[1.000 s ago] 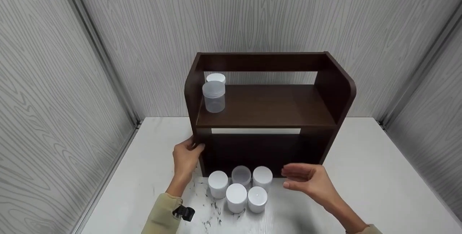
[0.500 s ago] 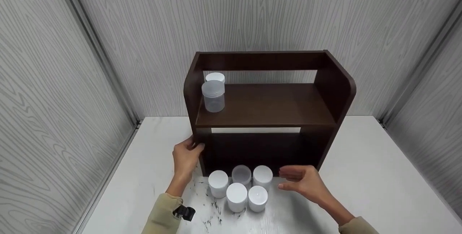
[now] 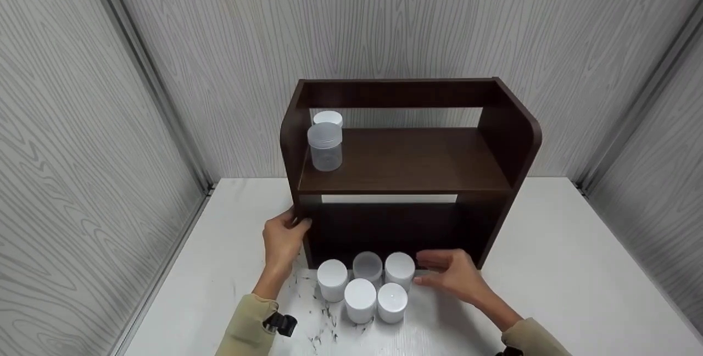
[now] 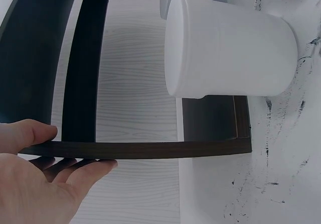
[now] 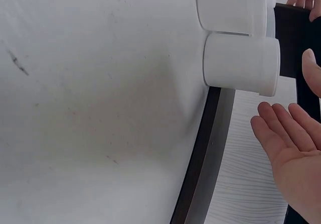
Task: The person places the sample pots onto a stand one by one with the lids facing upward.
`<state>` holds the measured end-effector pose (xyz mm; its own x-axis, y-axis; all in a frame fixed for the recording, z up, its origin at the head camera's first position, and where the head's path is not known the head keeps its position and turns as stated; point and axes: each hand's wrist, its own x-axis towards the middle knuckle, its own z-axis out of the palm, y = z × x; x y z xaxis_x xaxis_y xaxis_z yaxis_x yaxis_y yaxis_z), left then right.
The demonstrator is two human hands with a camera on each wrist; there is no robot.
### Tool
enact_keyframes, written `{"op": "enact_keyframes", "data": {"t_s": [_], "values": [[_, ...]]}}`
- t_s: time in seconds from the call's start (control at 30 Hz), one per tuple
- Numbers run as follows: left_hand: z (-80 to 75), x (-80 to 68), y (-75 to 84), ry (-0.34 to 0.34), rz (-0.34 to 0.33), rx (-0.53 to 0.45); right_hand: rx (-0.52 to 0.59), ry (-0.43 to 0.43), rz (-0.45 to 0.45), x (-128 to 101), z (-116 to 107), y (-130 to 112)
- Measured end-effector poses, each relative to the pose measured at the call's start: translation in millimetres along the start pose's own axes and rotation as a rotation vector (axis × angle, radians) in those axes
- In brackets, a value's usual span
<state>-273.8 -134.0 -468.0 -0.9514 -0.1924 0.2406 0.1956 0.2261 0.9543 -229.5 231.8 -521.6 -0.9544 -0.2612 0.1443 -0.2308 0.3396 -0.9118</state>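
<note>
Left grip (image 3: 283, 238): clasps the shelf's (image 3: 406, 163) side panel.
Right grip (image 3: 447, 276): released, fingers straight, beside the rear right jar (image 3: 399, 270).
Handling: likely light, smooth plastic; take it round the body.

left hand (image 4: 35, 184) grips edge of the dark brown wooden shelf panel (image 4: 135, 148), thumb on one face, fingers on the other | white cylindrical plastic jar (image 4: 225, 53) close by | speckled white counter (image 4: 281, 174)
</note>
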Motion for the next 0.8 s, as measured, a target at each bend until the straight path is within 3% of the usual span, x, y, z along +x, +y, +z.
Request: {"op": "enact_keyframes", "data": {"t_s": [0.8], "values": [[0.9, 0.5, 0.8, 0.021, -0.022, 0.011, 0.112, -0.082, -0.047, 21.1, 18.7, 16.4]]}}
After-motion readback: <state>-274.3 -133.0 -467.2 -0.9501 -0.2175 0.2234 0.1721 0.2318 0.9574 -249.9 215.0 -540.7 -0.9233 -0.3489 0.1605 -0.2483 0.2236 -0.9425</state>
